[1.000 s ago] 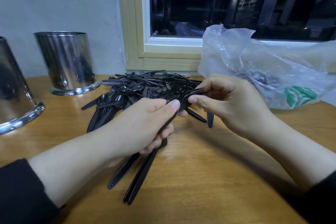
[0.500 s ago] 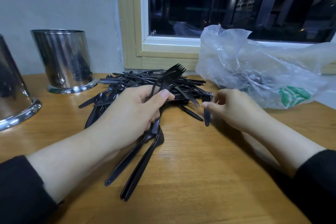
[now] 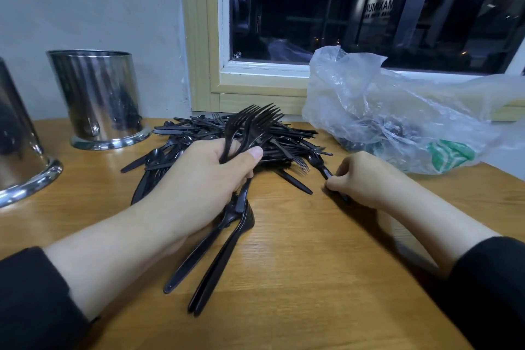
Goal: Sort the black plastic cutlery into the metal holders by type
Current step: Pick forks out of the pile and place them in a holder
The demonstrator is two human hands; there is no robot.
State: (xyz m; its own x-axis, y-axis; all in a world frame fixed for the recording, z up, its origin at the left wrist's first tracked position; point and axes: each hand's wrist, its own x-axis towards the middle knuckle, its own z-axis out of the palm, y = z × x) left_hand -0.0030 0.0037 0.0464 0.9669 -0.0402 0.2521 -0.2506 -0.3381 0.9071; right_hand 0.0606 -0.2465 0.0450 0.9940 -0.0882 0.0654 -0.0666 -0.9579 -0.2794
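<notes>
On grained wood, left hand (image 3: pixel 199 182) grips slender glossy forks (image 3: pixel 252 125).

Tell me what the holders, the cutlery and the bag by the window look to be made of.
Holders: polished metal, probably stainless steel; they give mirror-like streaked reflections.
Forks gripped by the left hand, and the pile: black plastic by the look, thin and glossy.
Bag: thin clear plastic film, crinkled, with a green print.
Table: wood or wood-look laminate, grain visible.
</notes>
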